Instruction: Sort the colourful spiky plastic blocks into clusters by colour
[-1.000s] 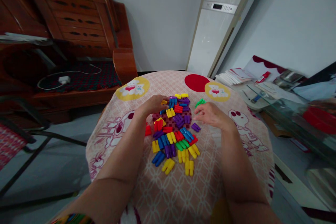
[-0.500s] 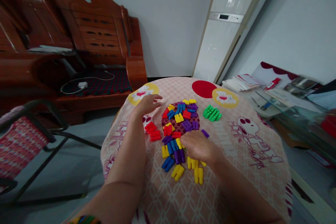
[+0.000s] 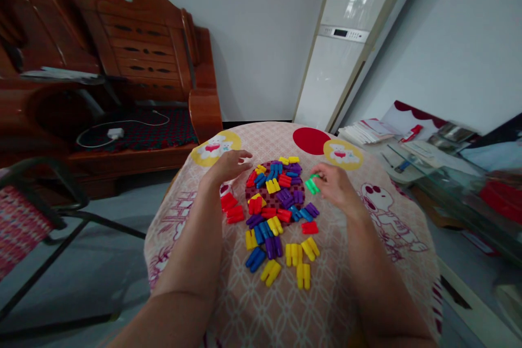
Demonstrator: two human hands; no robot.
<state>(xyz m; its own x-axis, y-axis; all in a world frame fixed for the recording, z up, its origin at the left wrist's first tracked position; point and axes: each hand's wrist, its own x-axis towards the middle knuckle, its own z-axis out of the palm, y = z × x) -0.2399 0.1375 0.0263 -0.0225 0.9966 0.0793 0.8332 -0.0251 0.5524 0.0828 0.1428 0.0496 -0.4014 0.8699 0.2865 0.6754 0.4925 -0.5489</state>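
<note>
My right hand [image 3: 336, 185] is at the right of the pile, its fingers closed on green plastic pieces [image 3: 312, 185]; the hand covers part of the green cluster. My left hand [image 3: 233, 166] hovers at the left of the pile with fingers apart and holds nothing. Below it lie red plastic pieces [image 3: 234, 213]. Between both hands several small two-barrelled plastic pieces are scattered, among them yellow pieces [image 3: 273, 186], purple pieces [image 3: 284, 196], blue pieces [image 3: 255, 259] and a red piece [image 3: 310, 228]. More yellow pieces [image 3: 303, 276] lie nearer to me.
The pieces rest on a round table with a patterned pink cloth [image 3: 326, 304]. A wooden bench [image 3: 147, 49] stands behind at left, a metal-framed chair [image 3: 24, 201] nearer. A tall white air conditioner [image 3: 330, 70] and a glass-topped side table [image 3: 440, 179] are at right.
My right hand has moved away from the middle of the pile, rightward and farther off, onto the green pieces. Blue, purple and red pieces it covered now show. My left hand stays nearly still.
</note>
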